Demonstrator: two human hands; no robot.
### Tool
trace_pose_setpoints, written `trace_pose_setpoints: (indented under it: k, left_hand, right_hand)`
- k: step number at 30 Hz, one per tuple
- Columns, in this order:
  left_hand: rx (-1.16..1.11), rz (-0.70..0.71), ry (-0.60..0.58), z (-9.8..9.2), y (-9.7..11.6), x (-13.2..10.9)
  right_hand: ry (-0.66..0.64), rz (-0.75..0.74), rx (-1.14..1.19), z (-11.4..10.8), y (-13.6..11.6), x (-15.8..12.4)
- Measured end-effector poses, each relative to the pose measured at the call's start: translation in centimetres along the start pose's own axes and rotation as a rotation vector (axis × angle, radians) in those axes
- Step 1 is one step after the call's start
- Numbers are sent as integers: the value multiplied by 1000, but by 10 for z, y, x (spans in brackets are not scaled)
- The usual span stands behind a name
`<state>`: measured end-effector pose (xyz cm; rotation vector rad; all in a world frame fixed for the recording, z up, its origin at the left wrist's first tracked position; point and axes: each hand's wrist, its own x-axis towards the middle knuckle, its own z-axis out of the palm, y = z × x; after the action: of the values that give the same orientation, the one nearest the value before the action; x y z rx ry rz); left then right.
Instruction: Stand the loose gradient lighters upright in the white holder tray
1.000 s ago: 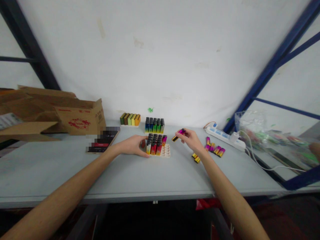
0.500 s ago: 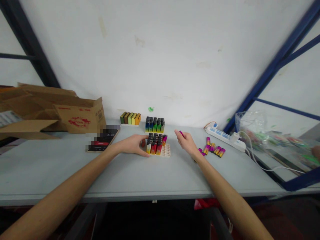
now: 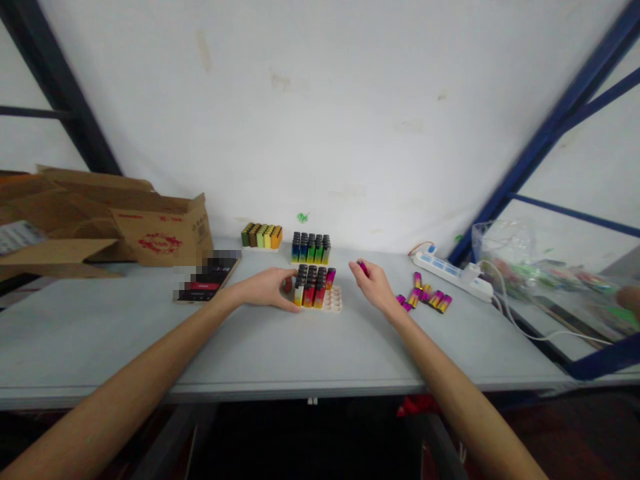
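Several lighters with black tops and white, red and yellow bodies [image 3: 309, 293] stand upright in rows in a white tray [image 3: 334, 305]. One purple lighter [image 3: 331, 278] stands at their right, in the back of the tray; empty holes show in front of it. My left hand [image 3: 273, 289] grips the tray's left side, thumb at the front corner and fingers behind, partly hidden. To the right of the tray and above the table, my right hand [image 3: 374, 285] is closed around another purple lighter [image 3: 363, 268], only one end showing. Loose purple-and-gold lighters [image 3: 425, 293] lie right of that hand.
Behind stand a full tray of blue and green lighters [image 3: 311, 249] and one of green, brown, yellow and orange lighters [image 3: 262, 236]. A phone-like screen [image 3: 207, 280] and open cardboard boxes [image 3: 160, 233] occupy the left. A white power strip [image 3: 453, 273] with cables lies at right.
Both hands keep almost the same places. The purple lighter in my right hand has turned slightly in the fingers. The whole view has shifted a little.
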<state>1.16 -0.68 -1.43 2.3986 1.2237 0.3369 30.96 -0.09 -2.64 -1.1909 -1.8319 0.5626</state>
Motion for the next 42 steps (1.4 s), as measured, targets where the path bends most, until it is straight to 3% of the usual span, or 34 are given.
trace_pose_setpoints:
  k: [8,14,20,24,32,40,42]
  left_hand:
    - [-12,-17,-15,-1,2,-1]
    - [-1,-24,-17,-2,6,-2]
    - [18,-29,-24,-3,7,-2]
    - [-12,-8,-6,-2,4,-1]
    - [-3,-19,-2,-1,3,-1]
    - [6,-31,-5,-2,4,-1]
    - [6,-32,-8,-2,5,-1]
  right_hand:
    - [-198,-65,107,-1,-4,-4]
    - [-27,-301,-71,-5,-8,-1]
    - [-169,-190,79,-4,-11,-6]
    - [-253,-245,-23,1,-9,-6]
    - [-315,-349,-216,-5,-11,-3]
    - [-261,-321,-353,9,-8,1]
    - [-305,-313,-371,8,-6,1]
